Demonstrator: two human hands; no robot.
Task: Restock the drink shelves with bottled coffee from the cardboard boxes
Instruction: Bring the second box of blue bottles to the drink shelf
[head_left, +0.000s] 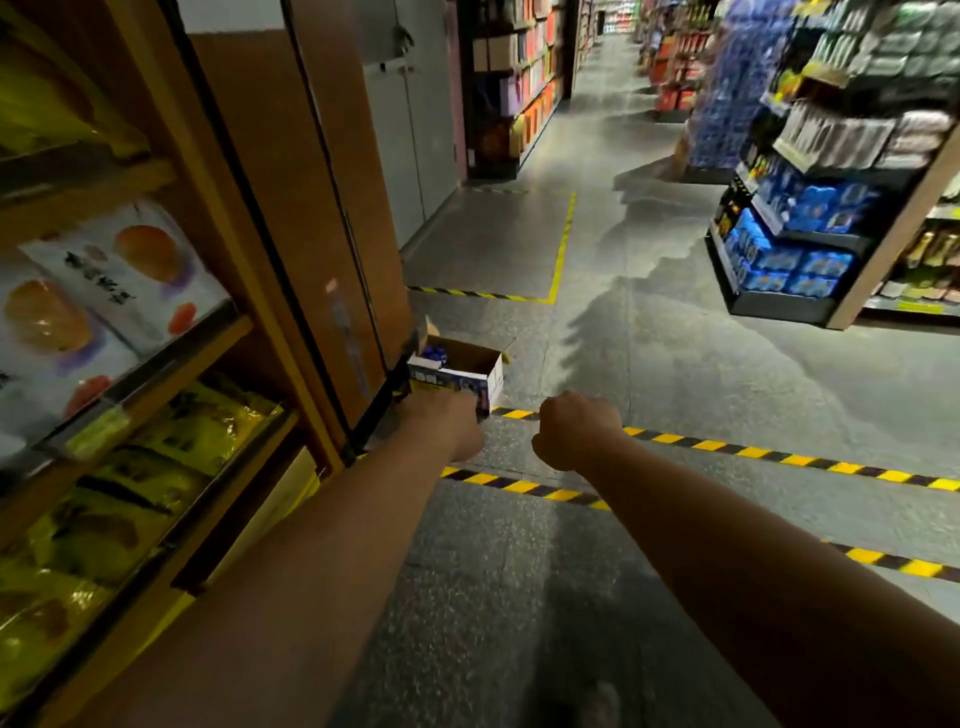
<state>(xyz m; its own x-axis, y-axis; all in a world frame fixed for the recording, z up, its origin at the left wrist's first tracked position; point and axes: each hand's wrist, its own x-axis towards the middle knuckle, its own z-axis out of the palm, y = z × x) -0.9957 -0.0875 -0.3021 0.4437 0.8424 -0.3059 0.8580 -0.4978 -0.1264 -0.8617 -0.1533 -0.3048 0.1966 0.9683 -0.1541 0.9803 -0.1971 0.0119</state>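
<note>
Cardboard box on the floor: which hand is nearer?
Left. The left hand is at the near edge of the cardboard box, overlapping it in the view. The right hand is off to the box's right, over the striped floor tape, apart from it.

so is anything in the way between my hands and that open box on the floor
Nothing visible does. The cardboard box sits open on the floor, just past the left hand and right hand, with only striped tape between. The left hand overlaps its near corner, so contact is unclear.
</note>
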